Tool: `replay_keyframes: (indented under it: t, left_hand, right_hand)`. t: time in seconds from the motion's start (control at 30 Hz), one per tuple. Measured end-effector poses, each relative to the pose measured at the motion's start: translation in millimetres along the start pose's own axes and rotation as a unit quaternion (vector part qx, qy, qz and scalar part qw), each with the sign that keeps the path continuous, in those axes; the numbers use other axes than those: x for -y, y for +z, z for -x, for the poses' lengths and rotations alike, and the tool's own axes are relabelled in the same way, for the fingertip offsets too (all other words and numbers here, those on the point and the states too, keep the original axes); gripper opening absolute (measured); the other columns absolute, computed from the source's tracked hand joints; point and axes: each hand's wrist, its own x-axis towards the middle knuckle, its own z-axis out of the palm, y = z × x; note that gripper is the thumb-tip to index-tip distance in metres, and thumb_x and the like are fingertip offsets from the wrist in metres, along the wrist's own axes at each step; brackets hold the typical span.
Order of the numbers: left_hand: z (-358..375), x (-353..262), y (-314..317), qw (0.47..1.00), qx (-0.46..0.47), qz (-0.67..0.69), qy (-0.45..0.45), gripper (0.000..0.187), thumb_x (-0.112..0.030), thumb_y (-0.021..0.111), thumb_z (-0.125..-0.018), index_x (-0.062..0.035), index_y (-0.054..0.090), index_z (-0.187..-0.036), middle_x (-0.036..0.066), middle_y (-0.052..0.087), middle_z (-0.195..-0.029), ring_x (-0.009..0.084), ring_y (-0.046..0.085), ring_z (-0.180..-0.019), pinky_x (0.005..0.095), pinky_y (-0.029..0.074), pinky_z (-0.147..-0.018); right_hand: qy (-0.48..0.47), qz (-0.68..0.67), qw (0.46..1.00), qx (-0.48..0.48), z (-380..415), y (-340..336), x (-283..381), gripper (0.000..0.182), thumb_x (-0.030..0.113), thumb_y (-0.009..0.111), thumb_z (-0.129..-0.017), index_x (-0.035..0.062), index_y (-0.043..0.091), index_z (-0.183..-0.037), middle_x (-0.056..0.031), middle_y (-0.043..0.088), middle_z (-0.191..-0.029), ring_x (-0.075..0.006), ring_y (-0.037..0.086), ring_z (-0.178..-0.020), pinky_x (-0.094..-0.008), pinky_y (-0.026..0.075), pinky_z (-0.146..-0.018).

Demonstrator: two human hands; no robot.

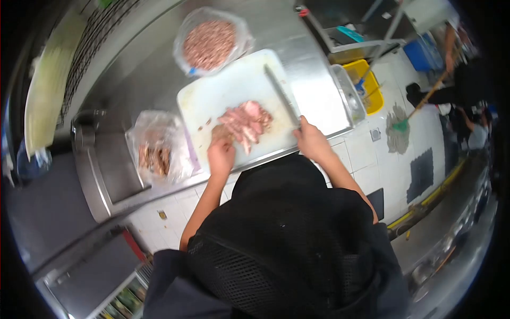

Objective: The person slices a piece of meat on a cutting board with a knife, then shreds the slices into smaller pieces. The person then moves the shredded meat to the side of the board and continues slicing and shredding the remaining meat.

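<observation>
A long knife (281, 93) is in my right hand (313, 142), whose fingers are closed on its handle at the right edge of the white cutting board (202, 101). The blade points away from me across the board. Sliced pinkish meat (247, 121) lies in a loose pile on the middle of the board. At the pile's left side, my left hand (221, 155) has its fingers closed on a browner piece of meat (222, 134). A few small scraps lie left of that hand.
Behind the board stands a clear bag of chopped meat (210, 45). Left of the board, another plastic bag (159, 154) holds brown meat pieces beside a metal sink (114, 165). To the right are a yellow bucket (374, 93), a mop (398, 127) and another person (473, 80).
</observation>
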Motion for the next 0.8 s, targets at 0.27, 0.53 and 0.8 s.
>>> replay_keyframes:
  t: [0.27,0.53,0.8]
  left_hand:
    - [-57.2,-183.0,-12.8,0.763,0.238,0.581,-0.152,0.011,0.003,0.070,-0.095,0.0045,0.071,-0.106,0.010,0.073,-0.104,0.0193,0.071,-0.099,0.0317,0.058,-0.091]
    - [-90.2,-333.5,58.0,0.809,0.380,0.444,0.064,0.041,0.005,0.057,-0.098,0.0060,0.065,-0.138,0.011,0.073,-0.133,0.0180,0.063,-0.129,0.0292,0.045,-0.113]
    - [-87.9,-301.2,70.6,0.814,0.299,0.496,-0.027,0.030,0.006,0.068,-0.094,0.0025,0.072,-0.124,0.009,0.076,-0.114,0.0149,0.072,-0.105,0.0270,0.056,-0.094]
  right_hand:
    - [-0.037,-0.045,0.998,0.023,-2.4,-11.3,-8.8,0.029,0.020,0.065,-0.099,0.0010,0.053,-0.117,-0.0288,0.073,-0.098,-0.0497,0.071,-0.097,-0.0596,0.055,-0.086]
    - [-0.037,-0.019,0.998,0.046,-7.4,-9.5,-12.9,0.037,0.021,0.064,-0.099,-0.0015,0.059,-0.127,-0.0281,0.073,-0.108,-0.0467,0.072,-0.104,-0.0590,0.055,-0.092]
    - [-0.033,-0.037,0.997,0.065,-11.2,-2.3,-11.5,0.034,0.019,0.062,-0.097,-0.0032,0.064,-0.123,-0.0276,0.074,-0.109,-0.0458,0.072,-0.104,-0.0570,0.056,-0.092]
